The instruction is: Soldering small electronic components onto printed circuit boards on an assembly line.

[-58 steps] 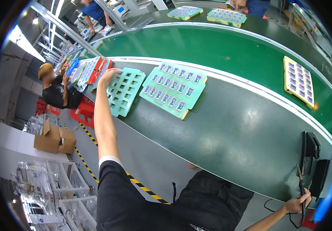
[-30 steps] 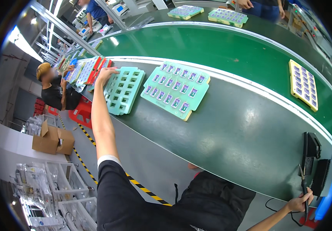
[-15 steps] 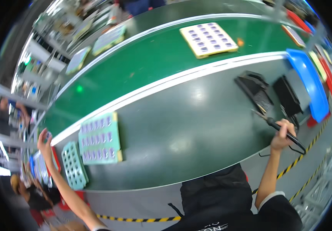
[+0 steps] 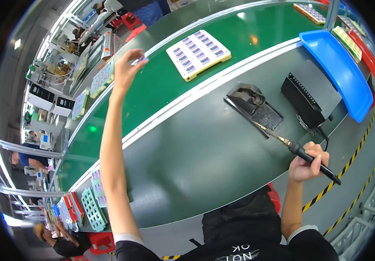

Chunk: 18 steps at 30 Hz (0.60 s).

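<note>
My left hand (image 4: 126,71) is raised at the end of a stretched arm, seen over the green belt. Its thumb and fingers pinch a small purple-and-white part (image 4: 140,60), too small to make out fully. To the right of it, a cream tray (image 4: 194,75) carrying rows of similar parts lies on the belt. In my right hand (image 4: 307,163), near the bench's front edge, is a soldering iron (image 4: 297,150), its tip pointing up and left toward the black iron stand (image 4: 250,99).
The black soldering station (image 4: 311,93) sits beside a long blue bin (image 4: 361,93) at the right. At the left end, my arm partly covers a teal tray of parts (image 4: 98,187) next to a teal holed tray (image 4: 92,211). Other people sit beyond.
My left hand has swung from the bench's left end to over the belt, keeping a small piece pinched. My right hand still grips the iron. The view has shifted.
</note>
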Motion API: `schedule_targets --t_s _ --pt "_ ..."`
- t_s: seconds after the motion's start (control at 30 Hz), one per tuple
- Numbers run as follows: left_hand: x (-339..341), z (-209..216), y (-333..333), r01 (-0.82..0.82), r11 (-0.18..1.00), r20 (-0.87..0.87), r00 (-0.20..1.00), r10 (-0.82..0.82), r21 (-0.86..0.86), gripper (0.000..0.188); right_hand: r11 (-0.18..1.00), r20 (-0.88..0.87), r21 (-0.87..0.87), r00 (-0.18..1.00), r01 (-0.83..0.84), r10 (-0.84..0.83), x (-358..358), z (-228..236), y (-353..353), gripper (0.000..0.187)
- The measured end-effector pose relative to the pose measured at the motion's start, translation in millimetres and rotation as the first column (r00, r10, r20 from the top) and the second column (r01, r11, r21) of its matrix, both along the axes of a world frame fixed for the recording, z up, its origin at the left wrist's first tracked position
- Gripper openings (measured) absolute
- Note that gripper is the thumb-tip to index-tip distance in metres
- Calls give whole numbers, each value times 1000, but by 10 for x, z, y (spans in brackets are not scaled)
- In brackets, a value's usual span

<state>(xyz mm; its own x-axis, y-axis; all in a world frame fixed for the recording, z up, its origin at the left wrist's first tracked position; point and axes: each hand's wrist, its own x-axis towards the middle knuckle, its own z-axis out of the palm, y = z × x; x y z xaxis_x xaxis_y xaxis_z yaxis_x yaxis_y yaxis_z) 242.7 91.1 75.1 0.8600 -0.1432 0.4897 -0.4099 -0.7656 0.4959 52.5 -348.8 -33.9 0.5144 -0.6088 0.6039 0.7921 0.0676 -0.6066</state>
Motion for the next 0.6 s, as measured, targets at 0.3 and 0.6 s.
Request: schedule_targets --t_s 0.3,0.6 --pt "1418 -539 -122 -45 999 -97 994 42 -25 35 982 -137 107 980 158 -143 190 115 15 25" --pt "1557 -1021 -99 -12 997 -223 975 -5 -74 32 986 -95 120 990 111 -100 140 20 -45 21"
